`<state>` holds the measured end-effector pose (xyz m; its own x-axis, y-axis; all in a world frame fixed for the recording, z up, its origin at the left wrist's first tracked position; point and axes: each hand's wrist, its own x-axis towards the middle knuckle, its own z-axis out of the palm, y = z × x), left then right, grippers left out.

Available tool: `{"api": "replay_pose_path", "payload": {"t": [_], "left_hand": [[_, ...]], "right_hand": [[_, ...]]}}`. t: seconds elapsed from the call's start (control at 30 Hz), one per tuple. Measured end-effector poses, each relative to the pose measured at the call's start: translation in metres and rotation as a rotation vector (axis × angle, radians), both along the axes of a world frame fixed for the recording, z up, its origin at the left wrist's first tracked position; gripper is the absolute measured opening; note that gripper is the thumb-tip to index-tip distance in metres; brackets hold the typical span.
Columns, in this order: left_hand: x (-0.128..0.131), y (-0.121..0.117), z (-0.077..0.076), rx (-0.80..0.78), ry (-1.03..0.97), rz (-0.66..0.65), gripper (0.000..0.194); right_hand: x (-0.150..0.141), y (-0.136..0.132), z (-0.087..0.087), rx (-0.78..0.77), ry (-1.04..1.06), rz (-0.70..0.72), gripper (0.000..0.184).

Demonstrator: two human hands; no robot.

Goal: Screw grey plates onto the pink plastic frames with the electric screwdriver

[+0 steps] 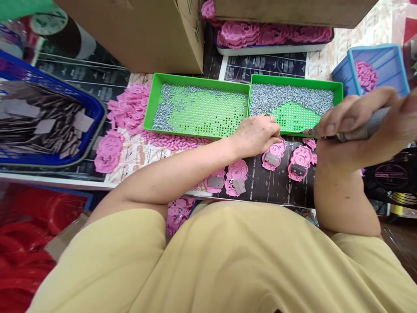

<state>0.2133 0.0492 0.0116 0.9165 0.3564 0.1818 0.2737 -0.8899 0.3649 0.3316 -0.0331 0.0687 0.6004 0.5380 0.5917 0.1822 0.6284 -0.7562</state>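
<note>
My right hand is wrapped round a grey screwdriver, whose tip points left toward the front rim of the right green tray. My left hand rests with curled fingers on the table beside a pink plastic part, touching its top edge; a ring shows on one finger. Several pink parts with grey metal plates, such as one and another, lie in a row before me. Both green trays hold small silver screws; the left tray is partly bare.
A blue basket of grey metal plates sits at left. Loose pink parts are heaped beside the left tray. Cardboard boxes stand behind. A blue bin with pink pieces is at the right. Red rings lie lower left.
</note>
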Motion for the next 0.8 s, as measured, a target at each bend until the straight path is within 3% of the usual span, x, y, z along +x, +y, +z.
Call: {"api": "replay_pose_path", "payload": {"t": [0.07,0.27,0.43,0.8], "left_hand": [[-0.001,-0.004,-0.001,-0.006,0.027,0.0,0.023],[-0.003,-0.011,-0.003,0.005,0.003,-0.023,0.025],[-0.006,-0.016,-0.001,-0.03,0.016,-0.037,0.022],[-0.012,-0.026,0.0,-0.048,0.008,-0.098,0.023]], "right_hand": [[-0.012,-0.006,0.002,0.09,0.023,0.02,0.066],[-0.018,-0.012,-0.005,-0.008,0.07,0.019,0.067],[-0.014,-0.018,-0.013,0.02,-0.048,0.021,0.061],[-0.02,-0.033,-0.006,-0.062,0.037,0.055,0.065]]}}
